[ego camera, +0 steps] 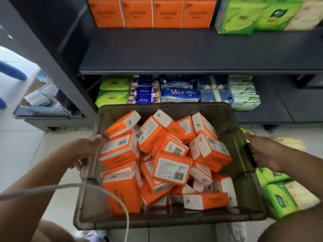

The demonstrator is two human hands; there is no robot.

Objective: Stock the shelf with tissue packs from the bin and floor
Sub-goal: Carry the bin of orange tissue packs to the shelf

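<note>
Head view: packs (172, 169) lie heaped loose in the bin (174, 106), which is held before the shelf (192, 53). The left hand (85, 151) grips the bin's left rim and the right hand (262, 154) its right rim, well apart. An orange row (152, 13) stands at the shelf's back edge. Green packs (277, 198) lie on the floor right of the bin. A cable (111, 194) crosses the bin's near left corner. A tilt would likely spill the heap, and the cable might snag that corner.
</note>
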